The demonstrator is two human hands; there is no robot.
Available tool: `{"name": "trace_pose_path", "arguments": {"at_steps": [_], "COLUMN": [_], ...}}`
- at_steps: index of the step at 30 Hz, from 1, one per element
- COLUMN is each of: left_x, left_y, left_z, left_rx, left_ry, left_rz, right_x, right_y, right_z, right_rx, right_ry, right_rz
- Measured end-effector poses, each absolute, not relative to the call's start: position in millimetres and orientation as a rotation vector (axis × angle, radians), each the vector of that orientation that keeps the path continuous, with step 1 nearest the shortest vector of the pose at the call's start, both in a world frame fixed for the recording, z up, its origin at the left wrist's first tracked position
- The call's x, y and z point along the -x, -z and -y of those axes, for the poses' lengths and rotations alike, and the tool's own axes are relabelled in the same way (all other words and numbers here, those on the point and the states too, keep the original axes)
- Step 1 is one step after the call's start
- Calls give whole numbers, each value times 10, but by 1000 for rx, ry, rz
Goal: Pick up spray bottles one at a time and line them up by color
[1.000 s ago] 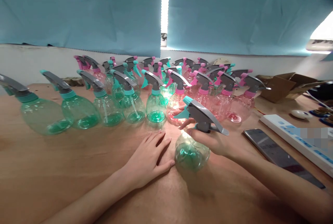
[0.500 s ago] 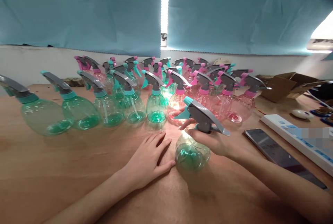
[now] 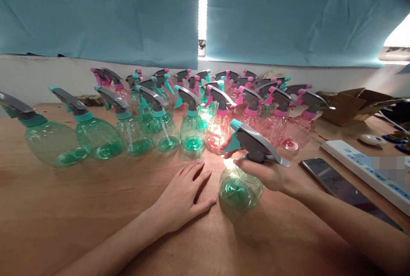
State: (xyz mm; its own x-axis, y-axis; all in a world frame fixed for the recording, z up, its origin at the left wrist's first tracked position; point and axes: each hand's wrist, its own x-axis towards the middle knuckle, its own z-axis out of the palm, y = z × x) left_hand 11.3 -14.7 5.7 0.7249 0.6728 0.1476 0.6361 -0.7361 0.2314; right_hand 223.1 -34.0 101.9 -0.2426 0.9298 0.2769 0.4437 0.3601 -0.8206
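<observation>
Green spray bottle (image 3: 240, 190): located at the near centre-right of the wooden table (image 3: 80, 212), in front of the bottle rows. Its grey spray head (image 3: 261, 143) has a turquoise nozzle (image 3: 236, 124) and trigger (image 3: 231, 142), both directed toward the far left. Right hand (image 3: 272, 175): closed around the bottle neck, directly below the spray head, with the thumb on the near side and the fingers partly concealed behind. Whether the base bears on the table cannot be determined. Left hand (image 3: 182, 197): open, palm down on the table, gripping nothing; the thumb tip sits just beside the bottle body. Front row, beyond the hands: five green bottles (image 3: 193, 135) at left and centre, followed by pink bottles (image 3: 299, 133) at right. Further units with pink or turquoise fittings stand behind, partly overlapped. Right side of the table: a smartphone (image 3: 347, 190) near the right forearm, a white power strip (image 3: 336, 152) beside it, a white mouse (image 3: 373, 140) and an open cardboard box (image 3: 342, 107) farther back.
</observation>
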Motion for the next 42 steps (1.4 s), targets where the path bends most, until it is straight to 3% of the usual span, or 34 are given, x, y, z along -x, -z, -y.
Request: {"name": "trace_pose_path", "arguments": {"at_steps": [12, 42], "left_x": [-110, -113], "left_y": [-69, -75], "left_z": [148, 156], "left_rx": [-2744, -2731], "left_ry": [-349, -338], "left_rz": [-1046, -1053], "right_x": [-2266, -2189], "right_y": [-987, -1062], "right_z": [357, 364], "right_rx": [1238, 1047], "right_ry": [-666, -898], "right_rz": [1869, 1793]}}
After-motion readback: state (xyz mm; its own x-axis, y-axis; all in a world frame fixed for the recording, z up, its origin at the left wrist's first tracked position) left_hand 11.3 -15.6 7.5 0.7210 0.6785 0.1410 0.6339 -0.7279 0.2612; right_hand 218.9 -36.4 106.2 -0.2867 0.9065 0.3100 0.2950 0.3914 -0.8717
